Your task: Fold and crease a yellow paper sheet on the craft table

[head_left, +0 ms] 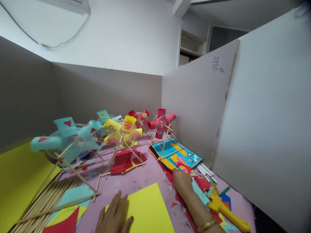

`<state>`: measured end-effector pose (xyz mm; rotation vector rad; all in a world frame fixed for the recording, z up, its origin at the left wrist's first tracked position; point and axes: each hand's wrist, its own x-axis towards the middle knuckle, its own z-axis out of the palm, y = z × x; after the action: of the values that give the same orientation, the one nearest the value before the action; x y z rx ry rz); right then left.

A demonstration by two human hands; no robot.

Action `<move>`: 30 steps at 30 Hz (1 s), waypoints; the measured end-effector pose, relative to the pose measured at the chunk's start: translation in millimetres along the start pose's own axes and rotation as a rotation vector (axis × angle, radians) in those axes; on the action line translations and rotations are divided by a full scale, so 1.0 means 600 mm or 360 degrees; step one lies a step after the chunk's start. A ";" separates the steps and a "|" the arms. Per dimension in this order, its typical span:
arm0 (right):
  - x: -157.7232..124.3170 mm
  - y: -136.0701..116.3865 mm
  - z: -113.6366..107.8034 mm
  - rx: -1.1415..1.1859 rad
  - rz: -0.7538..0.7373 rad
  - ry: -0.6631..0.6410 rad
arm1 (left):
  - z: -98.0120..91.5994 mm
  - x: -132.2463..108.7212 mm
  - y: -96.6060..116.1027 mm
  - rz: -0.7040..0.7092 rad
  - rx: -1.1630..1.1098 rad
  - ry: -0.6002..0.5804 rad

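Observation:
My left hand [114, 213] lies with its fingers stretched out over the left edge of a yellow paper sheet [145, 210] at the front of the table. To the right, my right hand [182, 183] reaches into a heap of red paper scraps [202, 184] beside a blue illustrated booklet [179, 152]. Its fingers are curled and their tips are hidden, so what they hold, if anything, does not show. A yellow glue gun [227, 212] rests to the right of that forearm.
Wheel models on stick frames stand behind: light blue [70, 139], yellow [123, 131] and red [161, 124]. Wooden sticks [48, 197] lie at left. Red paper pieces [121, 160] lie mid-table. White glue sticks [206, 172] sit near the right partition [194, 97].

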<state>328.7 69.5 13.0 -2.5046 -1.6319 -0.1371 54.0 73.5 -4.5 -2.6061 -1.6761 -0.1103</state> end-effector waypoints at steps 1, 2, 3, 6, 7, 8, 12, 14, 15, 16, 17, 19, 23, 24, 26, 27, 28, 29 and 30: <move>0.002 0.003 0.000 0.0006 0.0012 0.0015 | -0.004 0.001 0.003 0.0010 -0.0006 0.0004; 0.003 0.005 0.000 0.0013 0.0026 0.0032 | -0.009 0.003 0.006 0.0020 -0.0021 0.0010; 0.004 0.008 0.000 0.0020 0.0040 0.0049 | -0.014 0.005 0.011 0.0032 -0.0052 0.0020; 0.007 0.015 -0.002 0.0049 0.0081 0.0094 | -0.028 0.018 0.034 0.0108 -0.0326 0.0073; 0.007 0.017 -0.002 0.0060 0.0091 0.0106 | -0.032 0.024 0.045 0.0145 -0.0502 0.0093; 0.008 0.018 -0.003 0.0072 0.0098 0.0118 | -0.036 0.031 0.059 0.0170 -0.0738 0.0098; 0.010 0.021 -0.003 0.0119 0.0106 0.0163 | -0.043 0.071 0.126 0.0144 -0.1743 -0.0104; 0.011 0.022 -0.001 0.0143 0.0108 0.0176 | -0.039 0.097 0.160 0.0106 -0.1924 -0.0225; 0.012 0.023 0.000 0.0155 0.0110 0.0181 | -0.036 0.112 0.176 0.0078 -0.1996 -0.0275; 0.012 0.023 0.001 0.0166 0.0111 0.0185 | -0.031 0.126 0.190 0.0043 -0.2059 -0.0317; 0.012 0.024 0.001 0.0177 0.0112 0.0189 | -0.026 0.140 0.204 -0.0004 -0.2110 -0.0354; 0.013 0.025 0.001 0.0199 0.0117 0.0197 | -0.014 0.164 0.226 -0.0103 -0.2188 -0.0370; 0.014 0.027 0.000 0.0238 0.0132 0.0227 | 0.007 0.198 0.249 -0.0279 -0.2225 -0.0303; 0.014 0.027 0.000 0.0246 0.0136 0.0232 | 0.011 0.204 0.250 -0.0305 -0.2202 -0.0277; 0.015 0.028 0.002 0.0262 0.0146 0.0234 | 0.016 0.215 0.248 -0.0321 -0.2108 -0.0215; 0.016 0.028 0.003 0.0270 0.0151 0.0233 | 0.017 0.219 0.246 -0.0311 -0.2037 -0.0180; 0.016 0.029 0.004 0.0277 0.0157 0.0232 | 0.017 0.223 0.244 -0.0292 -0.1955 -0.0140; 0.017 0.030 0.005 0.0285 0.0162 0.0234 | 0.016 0.227 0.241 -0.0264 -0.1862 -0.0098; 0.017 0.031 0.006 0.0293 0.0168 0.0236 | 0.014 0.230 0.239 -0.0230 -0.1761 -0.0054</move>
<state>349.9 72.0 9.9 -2.3740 -1.3862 -0.1496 241.9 139.7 -1.0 -3.0838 -2.2332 -1.3550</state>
